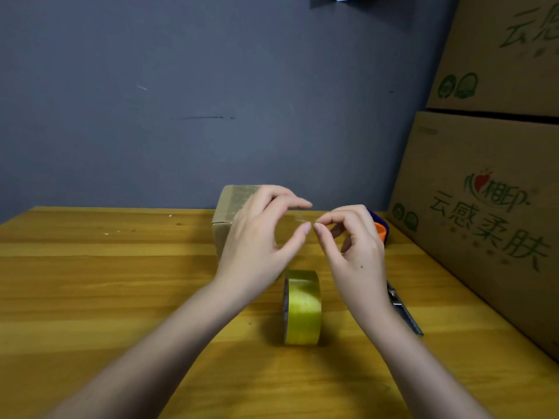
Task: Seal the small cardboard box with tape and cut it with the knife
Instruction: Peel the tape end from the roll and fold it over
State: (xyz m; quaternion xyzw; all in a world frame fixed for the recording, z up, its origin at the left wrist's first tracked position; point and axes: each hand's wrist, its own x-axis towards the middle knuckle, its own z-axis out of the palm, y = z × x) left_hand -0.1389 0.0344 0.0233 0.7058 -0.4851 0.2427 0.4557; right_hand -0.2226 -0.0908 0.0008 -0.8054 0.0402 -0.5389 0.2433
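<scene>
Your small cardboard box [225,220] sits at the desk's [90,282] far edge, against the wall, its top glossy as if already taped and half hidden behind your left hand [257,237]. That hand is curled, thumb and fingers narrowly apart; your right hand [357,246] is pinched almost closed, thumb tip nearly meeting the left's, and a thin clear strand seems stretched between them, though you cannot tell for sure. If it is tape, it could fold onto itself or stick to your fingertips. The tape roll [302,306] stands on edge near the desk's middle and may roll if nudged. The knife [403,309], toward the right edge, lies under your right wrist, so a careless drop could catch it. The big cartons [484,207] on the right read 心相印 and 云感柔肤.
</scene>
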